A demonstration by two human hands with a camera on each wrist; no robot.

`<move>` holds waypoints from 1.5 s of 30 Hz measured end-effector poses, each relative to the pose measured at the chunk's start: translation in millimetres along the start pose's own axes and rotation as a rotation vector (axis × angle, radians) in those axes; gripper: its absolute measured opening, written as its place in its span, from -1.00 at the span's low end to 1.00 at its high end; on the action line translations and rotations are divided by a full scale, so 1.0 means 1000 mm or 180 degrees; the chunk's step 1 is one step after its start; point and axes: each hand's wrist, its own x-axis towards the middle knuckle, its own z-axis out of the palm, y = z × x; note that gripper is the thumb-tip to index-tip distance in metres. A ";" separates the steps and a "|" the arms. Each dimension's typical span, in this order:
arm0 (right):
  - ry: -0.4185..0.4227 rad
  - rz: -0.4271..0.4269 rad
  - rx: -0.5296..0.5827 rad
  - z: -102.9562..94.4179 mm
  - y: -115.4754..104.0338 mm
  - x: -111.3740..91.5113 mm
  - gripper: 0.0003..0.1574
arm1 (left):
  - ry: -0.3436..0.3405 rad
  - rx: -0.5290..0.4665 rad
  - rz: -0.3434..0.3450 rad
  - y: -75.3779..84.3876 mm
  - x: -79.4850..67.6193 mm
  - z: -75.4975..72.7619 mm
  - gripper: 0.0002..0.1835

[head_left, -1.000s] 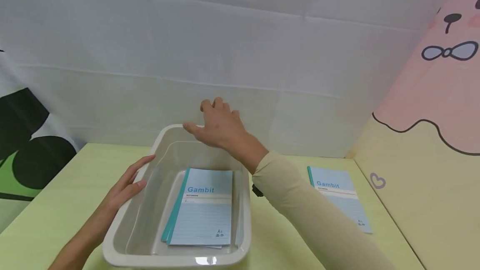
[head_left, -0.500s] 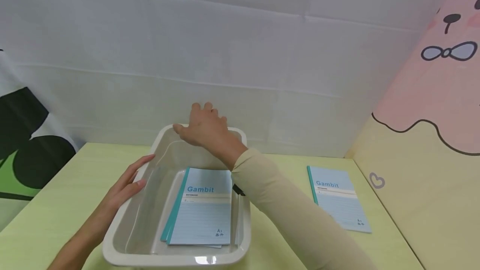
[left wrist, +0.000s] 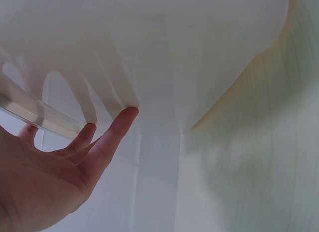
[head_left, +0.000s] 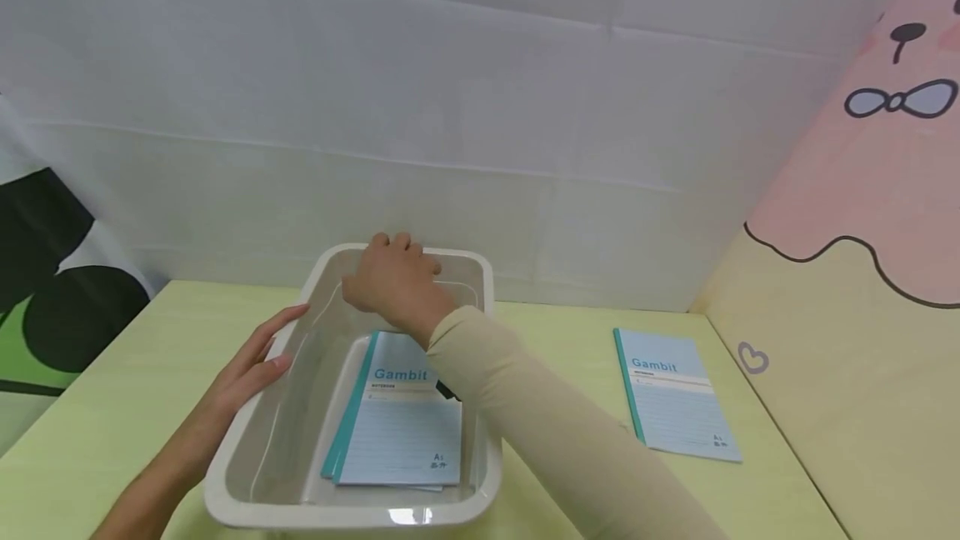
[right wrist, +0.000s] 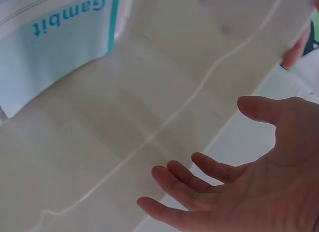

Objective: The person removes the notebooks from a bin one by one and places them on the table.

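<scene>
A white plastic basin (head_left: 352, 515) stands on the table with a few overlapping light-blue notebooks (head_left: 405, 440) inside, "Gambit" printed on the top one. My left hand (head_left: 240, 373) lies along the basin's left side; in the left wrist view the tips of its extended fingers (left wrist: 112, 137) touch the outer wall. Over the far end of the basin is my right hand (head_left: 397, 286), holding nothing. Its fingers are spread and slightly bent in the right wrist view, close to the far rim. My right forearm hides part of the basin's right wall and the top notebook's edge.
Another blue notebook (head_left: 675, 394) lies flat on the pale green table (head_left: 555, 340), right of the basin. White cloth (head_left: 525, 107) hangs behind the table, and a pink and yellow printed panel (head_left: 862, 190) borders it on the right.
My right hand has moved left and down, from beyond the far rim to over the basin's far end. The left hand, basin and notebooks have stayed in place.
</scene>
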 end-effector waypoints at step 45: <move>-0.0720 0.0776 -0.1085 0.092 -0.019 -0.009 -0.07 | 0.0080 0.0167 0.0092 -0.001 0.001 -0.001 -0.41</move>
